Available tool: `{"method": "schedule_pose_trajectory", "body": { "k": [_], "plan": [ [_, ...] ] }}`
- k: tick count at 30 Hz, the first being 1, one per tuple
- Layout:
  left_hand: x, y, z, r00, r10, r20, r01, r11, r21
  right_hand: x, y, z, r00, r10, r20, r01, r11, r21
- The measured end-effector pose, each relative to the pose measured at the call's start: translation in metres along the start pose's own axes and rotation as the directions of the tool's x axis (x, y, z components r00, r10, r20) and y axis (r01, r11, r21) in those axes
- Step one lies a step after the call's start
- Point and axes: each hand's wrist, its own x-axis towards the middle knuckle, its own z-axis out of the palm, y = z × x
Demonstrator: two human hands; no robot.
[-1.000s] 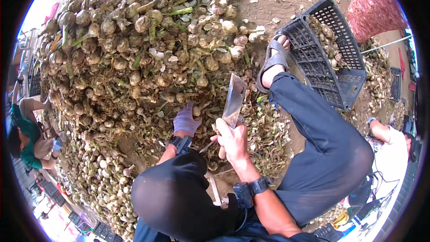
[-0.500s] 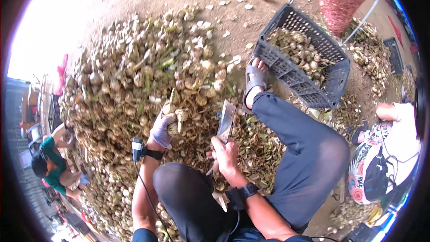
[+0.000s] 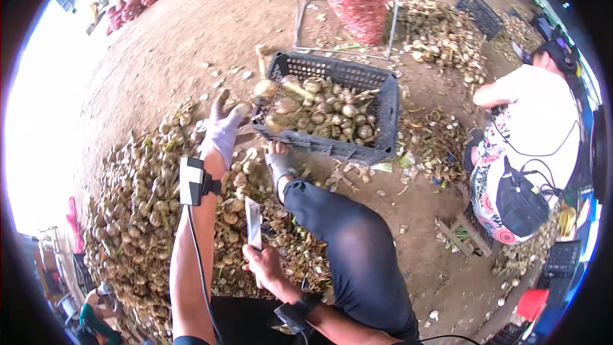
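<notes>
My left hand, in a pale thin glove with bare-looking dark fingertips, reaches out beside the near left corner of a black plastic crate. Its fingers are spread and nothing is in them. Just beyond them, several blurred garlic bulbs with stalks appear in mid-air over the crate's left end. More garlic bulbs lie inside the crate. My right hand is closed round the handle of a knife with a broad, straight blade, pointing up and away from me, above the leaf litter.
A large heap of garlic spreads on the left. My sandalled foot rests against the crate's near side. Behind it, a red mesh sack hangs in a metal frame. A person in white sits at the right near another garlic pile.
My left hand has moved from over the heap to the crate and let go of the garlic bulbs. The view has turned toward the crate. My right hand still holds the knife.
</notes>
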Motion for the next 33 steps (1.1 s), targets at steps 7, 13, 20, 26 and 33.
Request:
{"method": "schedule_pose_trajectory", "body": {
  "k": [7,13,20,26,33],
  "plan": [
    [-0.126,0.04,-0.016,0.951,0.088,0.296,-0.095,0.995,0.009,-0.008,-0.028,-0.024,0.998,-0.032,-0.049,0.029,0.997,-0.071],
    [-0.363,0.061,-0.006,0.641,0.712,0.287,-0.541,0.685,-0.488,-0.015,-0.003,-0.014,0.998,-0.001,0.062,-0.009,0.989,0.147],
    [-0.432,0.077,0.01,0.413,0.853,0.319,-0.585,0.517,-0.625,-0.015,0.042,-0.016,0.999,0.045,0.026,-0.046,0.998,0.046],
    [-0.482,0.073,-0.031,0.36,0.902,0.238,-0.649,0.425,-0.63,-0.017,0.079,-0.022,0.997,0.053,0.052,-0.043,0.984,-0.171],
    [-0.513,0.066,-0.084,0.308,0.936,0.171,-0.699,0.345,-0.627,-0.012,0.136,-0.02,0.997,0.051,0.058,0.03,0.433,-0.901]
  ]
}}
